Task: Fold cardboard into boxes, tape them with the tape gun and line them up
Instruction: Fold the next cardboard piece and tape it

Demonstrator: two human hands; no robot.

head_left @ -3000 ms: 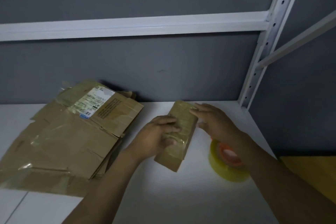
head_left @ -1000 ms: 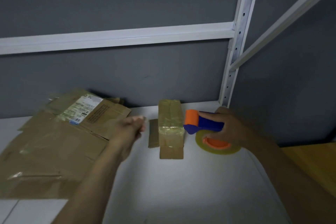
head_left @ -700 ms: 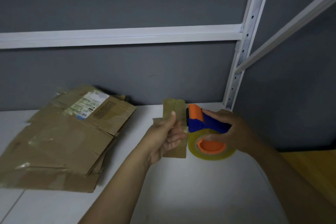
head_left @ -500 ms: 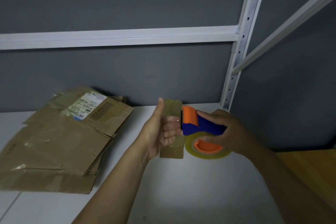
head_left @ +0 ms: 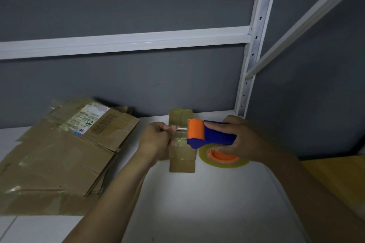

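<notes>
Head view: small cardboard box (head_left: 181, 162), far centre of shelf (head_left: 197, 203), probably light, slides easily; sticky tape (head_left: 180, 128) pinched at its free end by left hand (head_left: 156, 140); right hand (head_left: 245, 138) gripping tape gun (head_left: 215, 134) handle.

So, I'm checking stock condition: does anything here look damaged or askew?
Yes. The flattened cardboard stack at left is creased and ragged-edged, with old tape patches and a shipping label left on. Its sheets lie fanned unevenly. Nothing else stands out.
</notes>
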